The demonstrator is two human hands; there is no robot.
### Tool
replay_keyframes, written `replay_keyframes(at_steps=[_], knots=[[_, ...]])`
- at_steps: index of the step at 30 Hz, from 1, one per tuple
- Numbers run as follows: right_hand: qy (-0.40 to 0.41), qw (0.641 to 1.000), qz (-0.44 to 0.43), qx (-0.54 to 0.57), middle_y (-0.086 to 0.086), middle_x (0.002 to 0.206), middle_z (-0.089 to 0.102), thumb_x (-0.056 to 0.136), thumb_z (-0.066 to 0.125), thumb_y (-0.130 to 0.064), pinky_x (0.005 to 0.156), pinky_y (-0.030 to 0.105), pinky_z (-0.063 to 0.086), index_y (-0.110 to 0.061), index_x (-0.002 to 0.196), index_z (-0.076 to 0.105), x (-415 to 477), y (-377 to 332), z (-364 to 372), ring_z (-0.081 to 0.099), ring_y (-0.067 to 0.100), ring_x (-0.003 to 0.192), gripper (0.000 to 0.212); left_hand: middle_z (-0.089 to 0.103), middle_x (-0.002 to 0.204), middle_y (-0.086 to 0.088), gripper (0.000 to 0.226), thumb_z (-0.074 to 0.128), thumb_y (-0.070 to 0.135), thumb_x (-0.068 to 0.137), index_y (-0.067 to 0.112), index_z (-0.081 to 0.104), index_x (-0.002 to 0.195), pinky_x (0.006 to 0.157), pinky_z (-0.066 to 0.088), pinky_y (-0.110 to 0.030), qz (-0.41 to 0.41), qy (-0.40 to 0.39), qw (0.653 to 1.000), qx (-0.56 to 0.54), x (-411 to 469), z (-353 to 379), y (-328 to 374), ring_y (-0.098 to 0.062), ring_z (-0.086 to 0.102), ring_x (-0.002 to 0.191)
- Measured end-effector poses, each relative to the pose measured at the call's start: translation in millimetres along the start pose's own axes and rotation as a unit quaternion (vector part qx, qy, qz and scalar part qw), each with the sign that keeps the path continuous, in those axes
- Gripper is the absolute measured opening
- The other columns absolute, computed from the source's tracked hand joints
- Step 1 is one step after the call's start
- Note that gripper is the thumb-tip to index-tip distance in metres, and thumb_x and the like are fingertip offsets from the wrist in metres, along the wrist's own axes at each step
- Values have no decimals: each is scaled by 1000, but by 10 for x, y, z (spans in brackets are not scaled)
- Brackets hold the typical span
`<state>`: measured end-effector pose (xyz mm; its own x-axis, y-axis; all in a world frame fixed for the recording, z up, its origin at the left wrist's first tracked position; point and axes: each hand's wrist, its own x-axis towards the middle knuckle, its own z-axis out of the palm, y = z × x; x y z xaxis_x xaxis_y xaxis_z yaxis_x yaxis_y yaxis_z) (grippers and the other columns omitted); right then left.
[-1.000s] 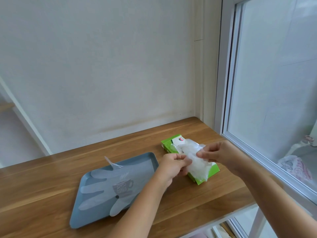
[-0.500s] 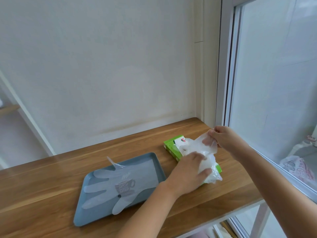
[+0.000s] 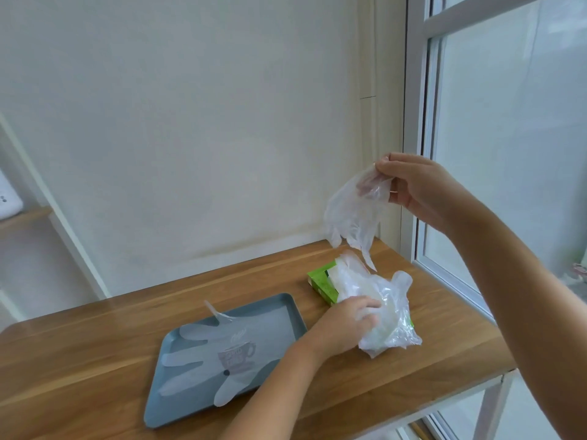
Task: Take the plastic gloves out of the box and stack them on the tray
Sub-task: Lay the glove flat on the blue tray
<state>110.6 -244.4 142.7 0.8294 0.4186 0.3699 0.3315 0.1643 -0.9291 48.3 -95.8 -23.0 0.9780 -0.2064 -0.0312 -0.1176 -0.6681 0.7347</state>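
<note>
1. A brown wooden table (image 3: 79,360) is standing against a plain white wall (image 3: 190,122).
2. A blue-grey plastic tray (image 3: 158,408) with round corners is lying flat on the left part of the table.
3. A thin see-through glove (image 3: 203,357) is lying spread out in the tray, with its fingers pointing left. One thin bit of it is sticking up over the far edge of the tray. A small cup picture (image 3: 236,355) on the tray is showing through the glove.
4. The left hand (image 3: 346,322) is resting just to the right of the tray. Its fingers are lying almost straight on a puffy bunch of clear plastic gloves (image 3: 387,315) and are pressing it down. They are not wrapping around anything.
5. A small green cardboard box (image 3: 322,285) is lying on the table under that bunch. Only its far left end is showing. The bunch is coming out of the box and spilling over it to the right.
6. The right hand (image 3: 419,188) is up in the air above the box, close to the window. Its thumb and fingers are pinching the top of one crinkly clear glove (image 3: 352,217).
7. That glove is hanging down from the hand. Its lowest tip is very close to the bunch, and I cannot tell if they are touching.
8. A white-framed window (image 3: 416,122) is standing at the right edge of the table.
</note>
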Motion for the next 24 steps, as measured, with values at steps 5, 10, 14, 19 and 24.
replay_keyframes(at_steps=[5, 10, 14, 19, 24], knots=[[-40, 997, 59, 26, 9, 68, 71, 99, 37, -8, 63, 23, 56, 0, 78, 60, -2, -125, 119, 70, 17, 67, 32, 60, 125, 7, 31, 43, 15, 98, 23, 63, 121, 89, 37, -23, -107, 165, 978, -68, -182, -558, 96, -10, 53, 116], [-149, 979, 136, 27, 11, 65, 67, 99, 37, -9, 61, 24, 56, 1, 77, 55, 9, -50, 337, 68, 20, 62, 30, 52, 133, 10, 48, 47, 57, 93, 25, 55, 126, 99, 34, -28, -37, 291, 921, -254, -527, -1104, 184, -7, 47, 122], [-245, 954, 171, 11, 6, 62, 62, 99, 36, -7, 52, 20, 50, -1, 77, 52, 35, 61, 576, 62, 14, 54, 28, 47, 137, 23, 91, 65, 76, 61, 35, 44, 140, 103, 37, -26, 19, 203, 971, -123, -713, -1141, 261, 4, 43, 126], [-303, 937, 173, 18, 6, 67, 58, 95, 45, -8, 59, 23, 51, -5, 75, 51, 142, 120, 702, 59, 16, 61, 20, 72, 94, 15, 15, 72, 34, 84, 27, 70, 97, 77, 48, -20, -10, 214, 975, -53, -852, -1185, 151, -3, 66, 87], [-322, 930, 170, -50, 16, 91, 69, 95, 52, -27, 76, 33, 57, -7, 83, 66, 229, 165, 753, 68, 26, 84, 28, 56, 53, 16, 25, 62, 15, 87, 27, 64, 65, 48, 35, -14, -45, 188, 979, -62, -1061, -1302, 149, -4, 48, 52]])
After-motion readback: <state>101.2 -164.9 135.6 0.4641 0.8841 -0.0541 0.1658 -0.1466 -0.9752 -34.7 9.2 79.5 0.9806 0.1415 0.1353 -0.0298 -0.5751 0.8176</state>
